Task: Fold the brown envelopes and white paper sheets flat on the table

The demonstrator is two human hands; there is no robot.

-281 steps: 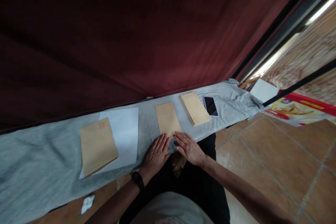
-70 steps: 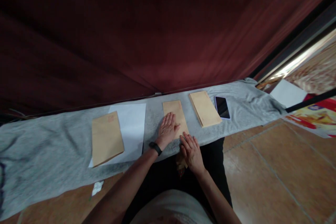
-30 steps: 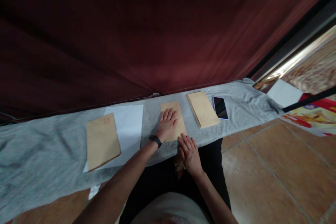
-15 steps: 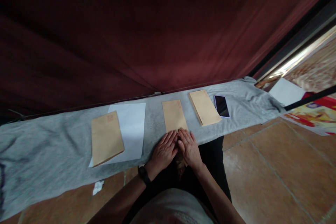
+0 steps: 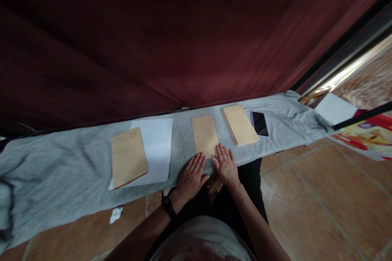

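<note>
A narrow brown envelope (image 5: pixel 204 135) lies lengthwise on the grey cloth (image 5: pixel 67 167) straight ahead of me. My left hand (image 5: pixel 191 176) lies flat on the cloth at the envelope's near left corner, fingers stretched out. My right hand (image 5: pixel 226 166) rests flat beside it, fingertips on the envelope's near right corner. Neither hand grips anything. A black band sits on my left wrist.
To the left, a brown envelope (image 5: pixel 128 156) lies on a white sheet (image 5: pixel 159 147). To the right are a stack of brown envelopes (image 5: pixel 240 124) and a dark phone (image 5: pixel 260 123). A dark red curtain (image 5: pixel 153 40) hangs behind. Tiled floor (image 5: pixel 321 195) and a colourful poster (image 5: pixel 367 138) are at right.
One second ago my left hand lay on the middle of the envelope; it has slid back to the near edge beside my right hand, which has moved slightly forward.
</note>
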